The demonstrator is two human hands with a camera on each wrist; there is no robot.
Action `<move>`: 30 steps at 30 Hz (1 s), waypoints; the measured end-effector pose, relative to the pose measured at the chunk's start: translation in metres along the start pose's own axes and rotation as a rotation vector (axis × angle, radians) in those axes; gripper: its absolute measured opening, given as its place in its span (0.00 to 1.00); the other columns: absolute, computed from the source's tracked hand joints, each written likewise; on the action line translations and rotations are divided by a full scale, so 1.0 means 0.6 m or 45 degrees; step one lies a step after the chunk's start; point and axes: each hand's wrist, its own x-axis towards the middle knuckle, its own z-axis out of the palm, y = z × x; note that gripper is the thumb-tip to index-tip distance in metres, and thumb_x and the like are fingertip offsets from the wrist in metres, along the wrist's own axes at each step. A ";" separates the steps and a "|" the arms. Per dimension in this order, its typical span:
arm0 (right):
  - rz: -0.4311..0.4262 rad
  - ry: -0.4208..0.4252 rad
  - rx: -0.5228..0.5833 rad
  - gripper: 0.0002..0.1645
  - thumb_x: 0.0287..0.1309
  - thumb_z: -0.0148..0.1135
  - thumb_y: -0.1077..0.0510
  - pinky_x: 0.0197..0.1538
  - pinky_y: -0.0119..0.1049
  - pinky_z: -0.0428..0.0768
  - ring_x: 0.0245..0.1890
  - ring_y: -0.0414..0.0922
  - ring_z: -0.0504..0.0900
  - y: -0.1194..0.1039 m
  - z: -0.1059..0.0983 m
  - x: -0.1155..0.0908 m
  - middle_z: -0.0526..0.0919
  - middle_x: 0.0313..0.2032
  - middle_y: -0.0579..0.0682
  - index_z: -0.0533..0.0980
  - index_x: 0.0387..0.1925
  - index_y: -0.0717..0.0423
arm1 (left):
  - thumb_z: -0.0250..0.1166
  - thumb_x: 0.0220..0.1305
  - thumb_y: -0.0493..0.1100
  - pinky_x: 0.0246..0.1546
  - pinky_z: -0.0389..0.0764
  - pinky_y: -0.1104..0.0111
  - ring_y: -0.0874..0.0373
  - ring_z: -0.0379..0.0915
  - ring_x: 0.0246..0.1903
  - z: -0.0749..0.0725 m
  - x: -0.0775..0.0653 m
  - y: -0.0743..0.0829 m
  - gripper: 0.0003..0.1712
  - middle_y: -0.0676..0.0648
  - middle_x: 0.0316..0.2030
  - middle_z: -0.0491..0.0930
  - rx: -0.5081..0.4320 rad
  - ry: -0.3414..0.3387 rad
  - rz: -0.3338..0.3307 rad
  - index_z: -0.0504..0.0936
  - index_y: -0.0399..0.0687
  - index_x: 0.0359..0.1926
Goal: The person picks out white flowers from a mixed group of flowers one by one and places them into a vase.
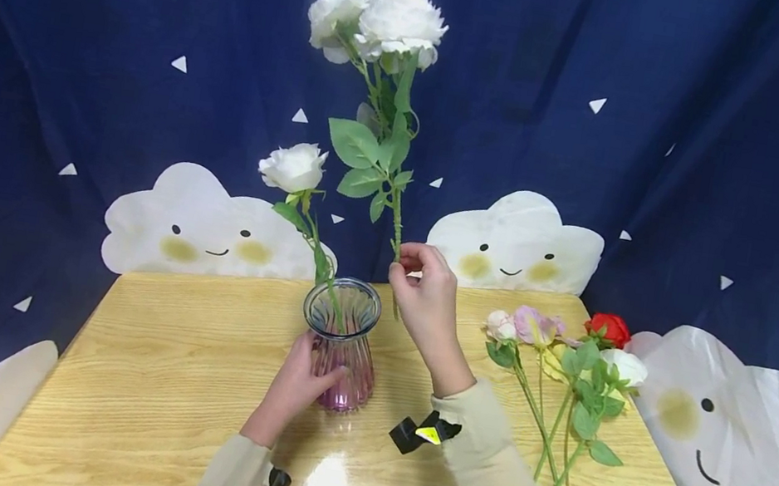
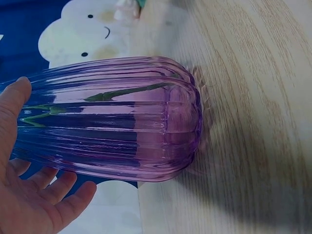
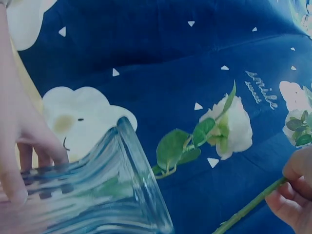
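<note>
A ribbed glass vase [image 1: 357, 372], bluish at the mouth and pink-purple below, stands upright on the wooden table. Round its side my left hand [image 1: 297, 380] holds it, thumb on one side and fingers on the other. One white rose [image 1: 293, 167] leans left out of the vase, and its green stem shows through the glass in the left wrist view. Between thumb and fingers, my right hand [image 1: 429, 304] pinches the stem of a tall artificial white flower [image 1: 402, 27] with several blooms, a bud and green leaves. The stem's lower end [image 3: 243, 212] hangs beside the vase mouth, outside it.
Several artificial flowers lie at the table's right, among them a red rose [image 1: 607, 329], a purple flower [image 1: 536, 325] and a white bloom [image 1: 624, 366], their stems pointing toward the front. Behind the wooden table [image 1: 173, 379] hangs a dark blue curtain [image 1: 256, 21] with smiling clouds.
</note>
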 end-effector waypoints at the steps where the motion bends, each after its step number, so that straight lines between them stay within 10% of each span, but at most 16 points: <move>1: -0.006 -0.004 0.004 0.08 0.45 0.56 0.72 0.28 0.32 0.79 0.29 0.46 0.77 -0.002 0.002 0.000 0.76 0.27 0.54 0.75 0.32 0.67 | 0.68 0.48 0.50 0.57 0.62 0.51 0.41 0.59 0.55 0.000 0.000 0.000 0.46 0.32 0.56 0.61 -0.004 0.001 0.000 0.56 0.34 0.61; 30: 0.065 -0.121 0.083 0.07 0.44 0.56 0.73 0.30 0.28 0.80 0.29 0.48 0.78 0.006 0.051 -0.026 0.76 0.28 0.56 0.74 0.31 0.68 | 0.68 0.49 0.49 0.57 0.62 0.53 0.43 0.61 0.54 -0.001 0.000 0.007 0.46 0.34 0.56 0.61 -0.017 -0.029 -0.026 0.54 0.35 0.62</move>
